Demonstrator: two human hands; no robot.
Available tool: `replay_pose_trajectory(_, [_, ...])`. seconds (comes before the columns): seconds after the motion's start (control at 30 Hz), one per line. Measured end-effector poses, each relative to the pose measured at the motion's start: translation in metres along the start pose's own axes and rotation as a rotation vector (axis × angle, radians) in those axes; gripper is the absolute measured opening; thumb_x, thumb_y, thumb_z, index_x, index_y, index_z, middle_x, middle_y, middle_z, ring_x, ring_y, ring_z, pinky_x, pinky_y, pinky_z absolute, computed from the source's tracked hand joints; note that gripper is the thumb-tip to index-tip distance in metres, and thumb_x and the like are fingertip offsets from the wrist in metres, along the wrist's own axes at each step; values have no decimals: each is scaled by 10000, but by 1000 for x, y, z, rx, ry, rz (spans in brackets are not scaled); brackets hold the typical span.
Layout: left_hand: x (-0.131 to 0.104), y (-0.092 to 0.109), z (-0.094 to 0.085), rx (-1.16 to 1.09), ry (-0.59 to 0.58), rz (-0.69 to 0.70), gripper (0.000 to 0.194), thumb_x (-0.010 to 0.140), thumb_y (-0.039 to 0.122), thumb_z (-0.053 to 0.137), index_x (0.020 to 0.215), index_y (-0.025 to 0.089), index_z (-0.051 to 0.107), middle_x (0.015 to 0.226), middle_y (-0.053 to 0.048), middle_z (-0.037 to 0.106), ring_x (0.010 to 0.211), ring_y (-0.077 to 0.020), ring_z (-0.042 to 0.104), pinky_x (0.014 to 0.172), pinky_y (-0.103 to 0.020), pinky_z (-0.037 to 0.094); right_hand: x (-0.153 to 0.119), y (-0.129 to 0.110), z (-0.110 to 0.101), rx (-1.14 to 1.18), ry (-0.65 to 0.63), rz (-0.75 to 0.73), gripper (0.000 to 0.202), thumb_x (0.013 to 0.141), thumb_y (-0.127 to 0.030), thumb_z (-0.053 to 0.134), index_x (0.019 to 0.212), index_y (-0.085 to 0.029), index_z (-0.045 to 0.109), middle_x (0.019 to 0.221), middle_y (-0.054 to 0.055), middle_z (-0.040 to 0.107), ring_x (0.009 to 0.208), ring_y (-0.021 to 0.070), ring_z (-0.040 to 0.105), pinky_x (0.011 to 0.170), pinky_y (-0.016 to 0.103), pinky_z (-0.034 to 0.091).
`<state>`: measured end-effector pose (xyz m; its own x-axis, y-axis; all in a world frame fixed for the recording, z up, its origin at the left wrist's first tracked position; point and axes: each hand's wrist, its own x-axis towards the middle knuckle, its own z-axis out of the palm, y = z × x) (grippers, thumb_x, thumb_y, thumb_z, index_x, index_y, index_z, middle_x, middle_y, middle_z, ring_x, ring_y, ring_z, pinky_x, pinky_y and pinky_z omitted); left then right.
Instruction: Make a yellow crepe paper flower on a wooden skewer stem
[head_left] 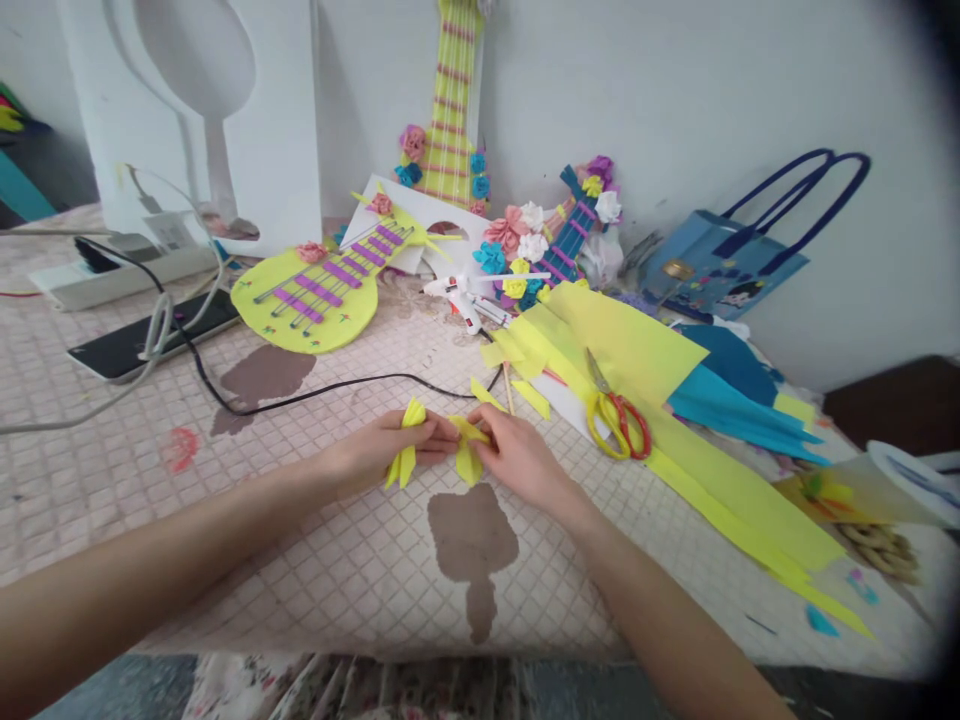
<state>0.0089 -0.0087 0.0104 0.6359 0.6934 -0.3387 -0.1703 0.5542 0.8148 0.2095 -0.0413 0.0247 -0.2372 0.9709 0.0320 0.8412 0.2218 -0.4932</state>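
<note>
Both hands meet above the checked tablecloth (337,560), near the front middle of the table. My left hand (411,440) is closed round a folded bunch of yellow paper strips (406,466), whose ends stick out above and below the fingers. Between the fingertips of my right hand (514,445) is a yellow paper piece (469,462), pinched and hanging down a little. The fingers of the left hand reach toward this piece; whether they touch it I cannot tell. Loose yellow strips (532,399) lie just beyond the right hand.
Scissors (619,425) lie on yellow paper sheets (735,480) at the right. A white glue gun (463,300) rests behind the hands, its black cord (337,383) crossing the table. A yellow paper guitar (315,305), a phone (142,335), a power strip (127,275) and a blue bag (712,265) stand around.
</note>
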Motion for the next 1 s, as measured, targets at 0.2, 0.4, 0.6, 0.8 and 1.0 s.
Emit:
replay_pose_trajectory(0.2, [1, 2, -2, 24, -15, -25, 232, 813, 305, 662, 912, 95, 652, 1085, -148, 664, 1006, -237, 638, 959, -367, 461, 17, 27, -10, 24, 292, 53, 63, 810, -193, 467, 789, -195, 526, 790, 24, 616, 739, 160, 553, 678, 275, 402])
replay_pose_trajectory(0.4, [2, 0, -5, 49, -45, 3, 284, 791, 349, 682, 919, 98, 649, 1074, -154, 668, 980, -235, 647, 928, -359, 472, 32, 37, 4, -50, 311, 6, 58, 762, -159, 499, 728, -203, 513, 777, 39, 589, 836, 203, 506, 789, 337, 391])
replay_pose_trajectory(0.6, [4, 0, -8, 37, -77, 30, 248, 814, 338, 658, 906, 108, 658, 1018, -139, 688, 933, -217, 661, 893, -340, 485, 31, 34, 6, 43, 327, 57, 198, 730, -161, 529, 925, -200, 528, 748, 2, 560, 758, 174, 518, 716, 304, 418])
replay_pose_trajectory(0.8, [0, 5, -10, 89, -103, -59, 282, 797, 366, 671, 911, 108, 660, 980, -142, 699, 901, -215, 670, 868, -334, 491, 19, 30, -18, 445, 51, 53, 105, 757, -283, 551, 779, -185, 519, 721, -27, 524, 629, 108, 477, 594, 241, 395])
replay_pose_trajectory(1.0, [-3, 7, -12, 107, -108, -98, 259, 793, 348, 679, 922, 125, 654, 1005, -128, 694, 930, -223, 665, 859, -347, 501, 8, 23, -23, 562, -140, 73, 120, 765, -289, 554, 790, -174, 528, 729, -20, 525, 635, 105, 497, 557, 231, 421])
